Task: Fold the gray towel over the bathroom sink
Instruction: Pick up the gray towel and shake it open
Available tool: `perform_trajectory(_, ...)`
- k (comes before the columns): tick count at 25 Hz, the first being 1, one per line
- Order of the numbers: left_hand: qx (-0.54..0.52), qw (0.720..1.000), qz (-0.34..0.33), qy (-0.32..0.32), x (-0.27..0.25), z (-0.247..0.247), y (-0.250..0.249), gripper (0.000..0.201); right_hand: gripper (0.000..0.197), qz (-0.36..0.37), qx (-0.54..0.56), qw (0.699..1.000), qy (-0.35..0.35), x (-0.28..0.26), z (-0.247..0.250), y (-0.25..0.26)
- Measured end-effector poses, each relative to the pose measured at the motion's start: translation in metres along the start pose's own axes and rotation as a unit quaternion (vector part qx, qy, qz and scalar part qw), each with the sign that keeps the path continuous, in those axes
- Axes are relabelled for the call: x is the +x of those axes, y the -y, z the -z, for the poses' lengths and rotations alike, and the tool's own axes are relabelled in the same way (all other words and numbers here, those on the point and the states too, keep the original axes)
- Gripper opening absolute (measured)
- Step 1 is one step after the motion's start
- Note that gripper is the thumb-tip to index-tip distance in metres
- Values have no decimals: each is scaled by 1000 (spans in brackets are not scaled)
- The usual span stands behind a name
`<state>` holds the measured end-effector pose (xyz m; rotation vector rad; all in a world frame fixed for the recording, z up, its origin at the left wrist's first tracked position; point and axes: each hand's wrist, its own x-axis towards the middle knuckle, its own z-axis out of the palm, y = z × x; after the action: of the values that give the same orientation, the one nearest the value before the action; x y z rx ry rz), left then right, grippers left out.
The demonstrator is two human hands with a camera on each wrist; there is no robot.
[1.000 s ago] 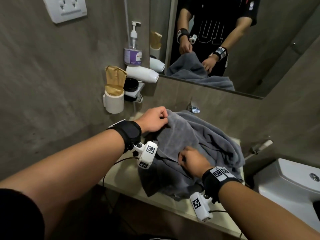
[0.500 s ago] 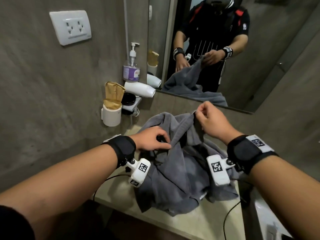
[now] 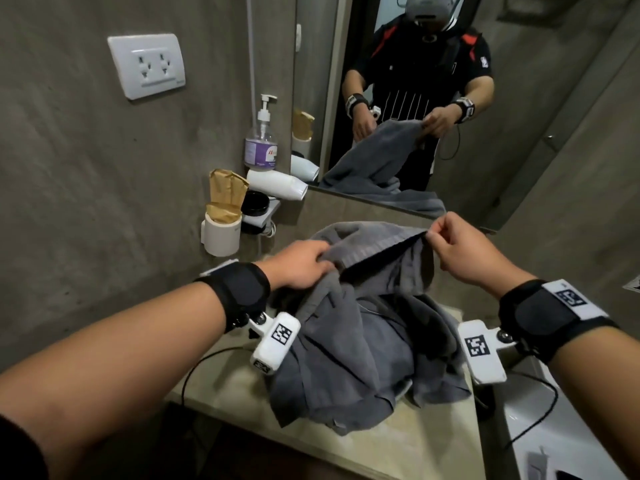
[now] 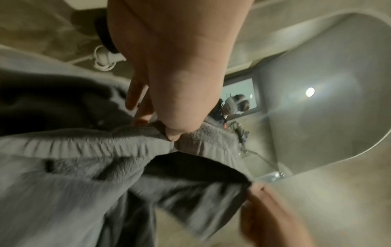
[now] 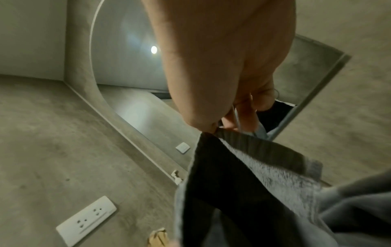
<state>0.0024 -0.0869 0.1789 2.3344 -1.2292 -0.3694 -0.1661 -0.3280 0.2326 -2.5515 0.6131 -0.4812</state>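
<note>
Gray towel (image 3: pixel 363 344), soft and limp, likely sags unless hem-held: left hand (image 3: pixel 301 268) and right hand (image 3: pixel 460 251) both pinch its banded edge.

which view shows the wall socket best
The head view: the white double wall socket sits whole, sharp and nearly square-on at upper left. The right wrist view shows it whole too, but tilted and skewed near the bottom edge. The left wrist view misses it, filled by the gray towel and the left hand.

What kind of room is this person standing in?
Most likely a small bathroom: a wall mirror above a counter, a pump soap bottle on a corner shelf, and a gray towel in both hands.
</note>
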Motion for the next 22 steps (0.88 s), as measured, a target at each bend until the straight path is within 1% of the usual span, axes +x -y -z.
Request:
perform_trajectory(1,-12,1000,4,-23,1,15,0,8,18,-16,10,1000,5,-5,-10,-5)
perform_trajectory(2,-18,999,2,-51,5,32,-2,11,17,-36,44,998,10,-9,-19,-8)
perform_trajectory(3,-24,997,-2,-77,9,50,-6,12,17,-58,107,992,12,-12,-28,-8)
perform_trajectory(5,-54,993,-10,-106,16,81,-17,9,13,-90,257,962,0,-14,-38,1)
perform_trajectory(6,-65,992,-11,-108,17,91,-20,8,11,-84,296,951,-15,-12,-38,5)
perform_trajectory(7,-63,993,-9,-100,17,96,-18,9,15,-64,299,952,-29,-10,-36,9)
perform_trajectory(8,-43,995,2,-86,14,96,-14,13,23,-36,280,959,-40,-7,-32,12)
perform_trajectory(9,-5,998,22,-63,9,93,-8,20,29,-9,255,966,-50,-5,-29,16)
perform_trajectory(11,63,996,67,-3,-1,80,6,37,30,33,225,972,-61,-7,-24,27)
perform_trajectory(12,69,994,77,27,-7,71,9,48,28,51,208,975,-59,-10,-24,35)
perform_trajectory(14,38,995,67,66,-15,51,6,81,28,91,167,981,-40,-16,-29,52)
perform_trajectory(15,24,996,54,73,-16,40,-2,97,28,110,145,983,-28,-18,-32,60)
perform_trajectory(16,19,997,39,67,-18,29,-12,105,29,127,125,984,-18,-20,-34,68)
perform_trajectory(17,21,998,24,48,-18,20,-21,104,30,144,108,984,-9,-22,-35,75)
perform_trajectory(18,21,1000,3,20,-16,15,-26,93,30,159,95,983,-2,-22,-36,80)
perform_trajectory(20,22,998,-42,-32,-14,16,-31,50,32,181,83,980,5,-23,-37,82)
perform_trajectory(21,25,997,-64,-45,-15,19,-30,34,33,181,87,980,2,-22,-38,80)
perform_trajectory(22,28,995,-83,-49,-16,24,-29,24,35,172,99,980,-3,-22,-38,77)
